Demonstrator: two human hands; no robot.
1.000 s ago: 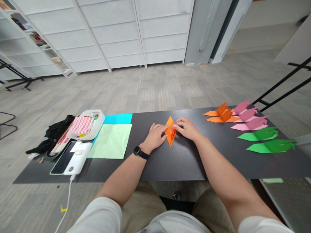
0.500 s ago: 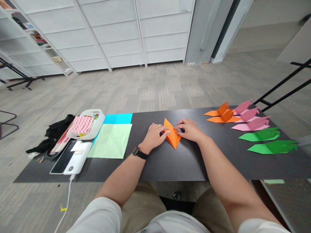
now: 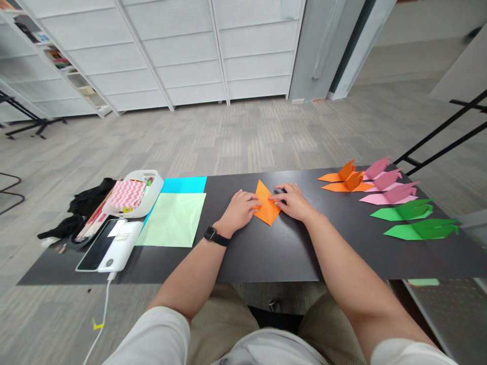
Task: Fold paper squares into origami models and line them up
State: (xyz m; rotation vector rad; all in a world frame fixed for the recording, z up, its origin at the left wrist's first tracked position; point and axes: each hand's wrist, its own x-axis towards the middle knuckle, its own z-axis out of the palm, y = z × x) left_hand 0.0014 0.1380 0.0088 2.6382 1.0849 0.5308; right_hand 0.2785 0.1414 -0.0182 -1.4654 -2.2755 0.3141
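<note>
A folded piece of orange origami paper (image 3: 268, 209) lies at the middle of the dark table, its far tip pointing away from me. My left hand (image 3: 243, 207), with a black watch on the wrist, grips the paper's left edge between thumb and fingers. On the opposite side, my right hand (image 3: 292, 200) holds the right part, its thumb and index finger resting on the fold. Fingertips cover both side corners.
Orange paper cranes (image 3: 348, 181), pink cranes (image 3: 393, 186) and green cranes (image 3: 422, 229) stand at the right. To the left are light green paper (image 3: 175, 218), blue paper (image 3: 184, 184), a white basket (image 3: 154, 195), a power bank (image 3: 119, 251) and a phone (image 3: 95, 248).
The orange paper has gone from a narrow diamond with a raised middle to a wider, flatter shape, tilted slightly. Both hands have stayed beside it, their fingers shifting along its edges.
</note>
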